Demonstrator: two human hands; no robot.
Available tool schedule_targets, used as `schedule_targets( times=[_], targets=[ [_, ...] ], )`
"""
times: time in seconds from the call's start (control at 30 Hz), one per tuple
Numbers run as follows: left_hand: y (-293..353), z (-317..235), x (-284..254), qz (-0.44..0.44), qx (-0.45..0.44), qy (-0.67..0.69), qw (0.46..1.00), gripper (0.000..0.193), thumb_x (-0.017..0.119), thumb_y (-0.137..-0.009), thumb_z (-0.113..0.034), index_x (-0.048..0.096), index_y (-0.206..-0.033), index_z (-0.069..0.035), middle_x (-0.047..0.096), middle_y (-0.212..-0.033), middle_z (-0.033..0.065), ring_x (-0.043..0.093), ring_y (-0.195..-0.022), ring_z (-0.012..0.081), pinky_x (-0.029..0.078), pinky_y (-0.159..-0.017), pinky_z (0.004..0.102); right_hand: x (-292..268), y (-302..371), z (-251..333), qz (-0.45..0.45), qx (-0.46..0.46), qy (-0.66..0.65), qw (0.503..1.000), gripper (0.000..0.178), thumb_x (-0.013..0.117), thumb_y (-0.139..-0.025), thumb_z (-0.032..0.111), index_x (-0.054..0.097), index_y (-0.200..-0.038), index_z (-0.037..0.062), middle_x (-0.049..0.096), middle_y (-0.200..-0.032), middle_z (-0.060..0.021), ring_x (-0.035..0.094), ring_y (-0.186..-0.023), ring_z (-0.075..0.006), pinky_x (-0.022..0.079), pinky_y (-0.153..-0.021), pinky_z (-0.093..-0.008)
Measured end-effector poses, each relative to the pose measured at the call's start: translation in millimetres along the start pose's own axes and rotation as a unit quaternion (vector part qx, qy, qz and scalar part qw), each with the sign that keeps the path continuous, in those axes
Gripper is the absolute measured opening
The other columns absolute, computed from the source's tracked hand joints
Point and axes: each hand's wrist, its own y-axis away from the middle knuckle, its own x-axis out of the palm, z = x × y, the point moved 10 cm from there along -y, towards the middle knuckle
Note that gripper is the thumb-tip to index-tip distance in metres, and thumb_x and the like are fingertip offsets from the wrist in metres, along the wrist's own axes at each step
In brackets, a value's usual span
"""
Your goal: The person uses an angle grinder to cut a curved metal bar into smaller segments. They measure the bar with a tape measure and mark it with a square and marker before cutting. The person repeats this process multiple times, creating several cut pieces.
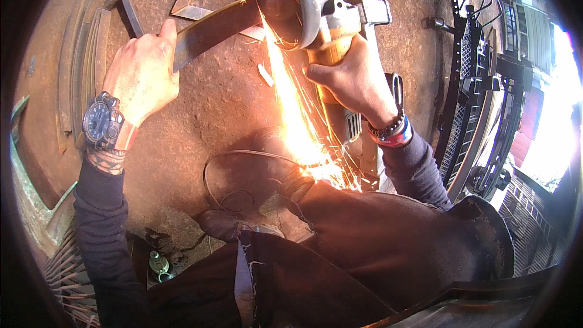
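My right hand [355,76] is wrapped around the tan body of an angle grinder [334,39]. Its grey round guard and disc [285,6] stand over the far end of a dark metal bar [212,35]. The disc appears to touch the bar there, and a bright stream of sparks [288,103] pours down toward my apron. My left hand [143,73], with a watch on the wrist, grips the bar's near end. Its thumb side shows along the bar; the other fingers are partly hidden.
Angled metal pieces [191,0] and long strips [76,61] lie on the brown ground. A thin cable [243,152] curls near my boots. Black metal frames with mesh [464,91] stand at the right. A dark brown apron [388,243] covers my legs.
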Motion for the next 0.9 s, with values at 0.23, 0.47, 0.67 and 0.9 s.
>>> schedule_targets(
  times=[0.23, 0.47, 0.67, 0.9],
  targets=[
    [-0.1, 0.7, 1.1, 0.003, -0.001, 0.002, 1.000, 0.049, 0.073, -0.077, -0.006, 0.050, -0.119, 0.008, 0.068, -0.085, 0.0277, 0.070, -0.086, 0.0418, 0.058, -0.080, 0.0471, 0.9, 6.0, -3.3, -0.002, 0.008, 0.002, 1.000, 0.040, 0.076, -0.070, 0.022, 0.070, -0.103, -0.0005, 0.073, -0.087, -0.0169, 0.073, -0.080, -0.0260, 0.057, -0.076, -0.0368],
    [-2.8, 10.5, 14.6, 0.087, -0.052, 0.024, 0.995, 0.064, 0.066, -0.078, -0.004, 0.046, -0.138, 0.008, 0.068, -0.098, 0.0286, 0.067, -0.095, 0.0453, 0.055, -0.084, 0.0482, 7.9, 19.6, -21.8, 0.025, 0.041, 0.000, 0.999, 0.042, 0.076, -0.069, 0.021, 0.068, -0.104, -0.0024, 0.073, -0.088, -0.0161, 0.072, -0.080, -0.0250, 0.056, -0.076, -0.0364],
    [0.7, 2.4, 3.1, 0.000, 0.003, 0.001, 1.000, 0.045, 0.073, -0.078, -0.006, 0.051, -0.115, 0.007, 0.069, -0.082, 0.0279, 0.071, -0.085, 0.0415, 0.059, -0.079, 0.0470, 4.6, 9.3, -8.0, 0.015, 0.026, 0.018, 0.999, 0.042, 0.076, -0.070, 0.021, 0.069, -0.104, -0.0008, 0.073, -0.089, -0.0176, 0.073, -0.082, -0.0268, 0.057, -0.078, -0.0370],
    [-2.0, 2.3, 3.1, 0.012, -0.008, 0.003, 1.000, 0.048, 0.074, -0.078, -0.007, 0.051, -0.118, 0.007, 0.069, -0.085, 0.0279, 0.071, -0.088, 0.0414, 0.058, -0.081, 0.0472, -1.4, 0.6, 0.8, 0.013, 0.020, 0.047, 0.999, 0.037, 0.076, -0.072, 0.017, 0.070, -0.103, -0.0014, 0.073, -0.089, -0.0126, 0.071, -0.081, -0.0204, 0.056, -0.076, -0.0348]
  ],
)
